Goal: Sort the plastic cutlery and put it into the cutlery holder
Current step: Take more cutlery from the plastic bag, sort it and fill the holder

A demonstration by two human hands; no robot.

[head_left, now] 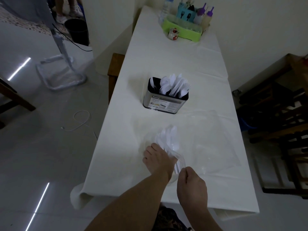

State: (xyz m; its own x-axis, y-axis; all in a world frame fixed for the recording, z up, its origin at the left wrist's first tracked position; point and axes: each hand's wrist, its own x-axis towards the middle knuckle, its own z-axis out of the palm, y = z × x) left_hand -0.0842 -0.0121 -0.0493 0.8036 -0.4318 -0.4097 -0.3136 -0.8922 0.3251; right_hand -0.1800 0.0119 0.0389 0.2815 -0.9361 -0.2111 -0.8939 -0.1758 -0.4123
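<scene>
A metal cutlery holder with a paper label stands mid-table, with several white plastic pieces upright in its black compartments. Nearer to me lies a bundle of white plastic cutlery inside a clear plastic bag. My left hand grips the bagged bundle, fingers curled round it from the left. My right hand pinches the open end of the bag just in front of the left wrist. Which kind of cutlery is in the bag I cannot tell.
Other clear plastic bags lie flat on the white tablecloth to the right. A green tray with bottles and a small jar stands at the far end. Dark wooden chairs crowd the right side.
</scene>
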